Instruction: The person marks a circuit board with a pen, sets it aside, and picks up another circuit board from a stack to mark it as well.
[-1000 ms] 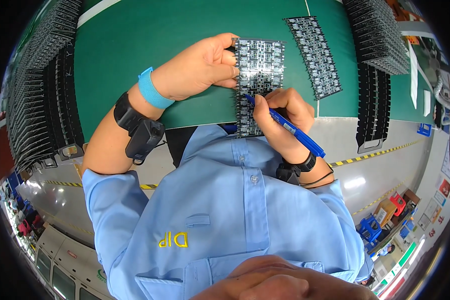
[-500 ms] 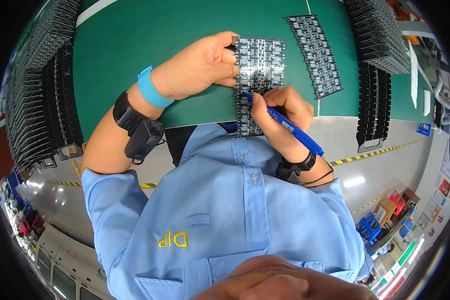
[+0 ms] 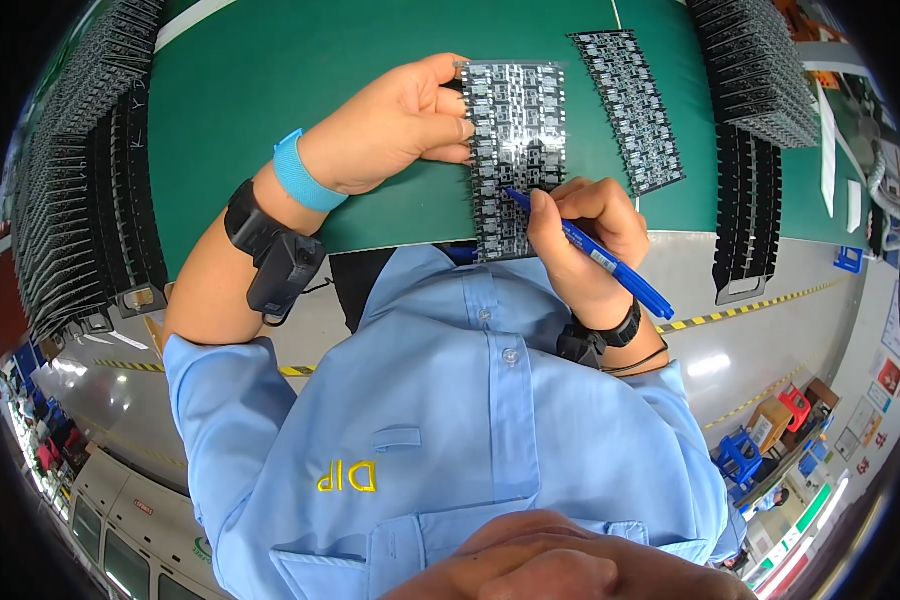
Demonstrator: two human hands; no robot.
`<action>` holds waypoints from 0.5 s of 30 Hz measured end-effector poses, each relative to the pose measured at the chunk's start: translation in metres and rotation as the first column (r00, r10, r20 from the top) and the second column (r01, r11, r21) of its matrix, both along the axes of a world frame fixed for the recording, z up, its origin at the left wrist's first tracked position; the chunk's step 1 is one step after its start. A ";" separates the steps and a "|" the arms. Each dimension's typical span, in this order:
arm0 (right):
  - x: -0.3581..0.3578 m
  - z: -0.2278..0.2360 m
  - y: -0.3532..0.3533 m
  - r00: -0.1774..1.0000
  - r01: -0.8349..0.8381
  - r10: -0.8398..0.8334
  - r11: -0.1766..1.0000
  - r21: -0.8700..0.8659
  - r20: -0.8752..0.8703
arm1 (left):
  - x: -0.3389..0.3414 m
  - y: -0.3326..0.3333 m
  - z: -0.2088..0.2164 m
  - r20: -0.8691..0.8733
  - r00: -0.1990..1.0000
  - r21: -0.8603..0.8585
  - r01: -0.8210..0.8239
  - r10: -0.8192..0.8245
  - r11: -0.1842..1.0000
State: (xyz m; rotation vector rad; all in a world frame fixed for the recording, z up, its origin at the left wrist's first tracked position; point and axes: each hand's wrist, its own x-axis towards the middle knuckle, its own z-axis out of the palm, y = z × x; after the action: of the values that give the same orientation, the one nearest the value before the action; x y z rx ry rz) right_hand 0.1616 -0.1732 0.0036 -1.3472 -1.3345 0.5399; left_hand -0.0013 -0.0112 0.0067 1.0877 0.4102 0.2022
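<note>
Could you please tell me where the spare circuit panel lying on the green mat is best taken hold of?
Probably by its long edges, near the middle, coming from above: the second panel lies flat and narrow on the green mat, untouched, and its right edge faces the black racks.

Glossy circuit panel [image 3: 515, 140], matt green mat [image 3: 270, 90], plastic pen [image 3: 610, 265].

Small white label on the barrel of the blue pen [image 3: 610, 265], yellow lettering patch on the light blue shirt [image 3: 347, 477] low at the chest, red and white wall signs [image 3: 888, 376] at far right edge, too small to read
</note>
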 end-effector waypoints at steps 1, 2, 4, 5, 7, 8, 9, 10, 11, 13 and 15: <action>0.000 -0.001 0.000 1.000 0.001 -0.001 1.000 0.000 0.000 | 0.000 0.000 0.000 -0.001 1.000 0.003 -0.009 0.009 1.000; 0.000 -0.003 0.000 1.000 -0.020 0.020 1.000 -0.003 0.019 | 0.000 0.001 -0.001 -0.002 1.000 0.007 -0.018 0.018 1.000; 0.001 -0.008 0.001 0.997 -0.063 0.063 0.998 -0.011 0.054 | 0.000 0.001 -0.001 -0.004 1.000 0.010 -0.026 0.026 1.000; 0.000 -0.009 0.001 0.997 -0.063 0.063 0.998 -0.011 0.054 | 0.000 0.001 -0.002 -0.005 1.000 0.016 -0.024 0.024 1.000; -0.001 -0.011 0.001 0.994 -0.068 0.068 0.998 -0.003 0.085 | 0.001 0.001 -0.004 -0.005 1.000 0.027 -0.019 0.020 0.999; -0.001 -0.011 0.001 0.992 -0.071 0.070 0.998 0.001 0.101 | 0.000 0.001 -0.004 -0.005 1.000 0.027 -0.020 0.020 0.999; -0.001 -0.012 0.001 0.992 -0.071 0.070 0.997 0.000 0.101 | 0.000 0.001 -0.003 0.000 1.000 0.027 -0.019 0.019 0.999; -0.002 -0.012 0.002 0.992 -0.072 0.072 0.997 0.004 0.101 | 0.000 0.001 -0.002 0.004 1.000 0.027 -0.019 0.019 0.999; -0.002 -0.012 0.003 0.992 -0.074 0.073 0.997 0.009 0.101 | 0.000 0.001 -0.002 0.009 1.000 0.027 -0.019 0.019 0.999; -0.002 -0.013 0.003 0.992 -0.077 0.075 0.997 0.012 0.102 | 0.000 0.001 -0.003 0.012 1.000 0.027 -0.019 0.019 0.999; -0.003 -0.012 0.004 0.992 -0.071 0.069 0.997 0.014 0.102 | 0.000 0.001 -0.003 0.017 1.000 0.028 -0.015 0.015 1.000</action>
State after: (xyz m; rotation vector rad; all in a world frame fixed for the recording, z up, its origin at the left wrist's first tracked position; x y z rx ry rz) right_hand 0.1591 -0.1691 -0.0084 -1.3321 -1.4708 0.5111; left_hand -0.0014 -0.0105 0.0033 1.1096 0.4017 0.2309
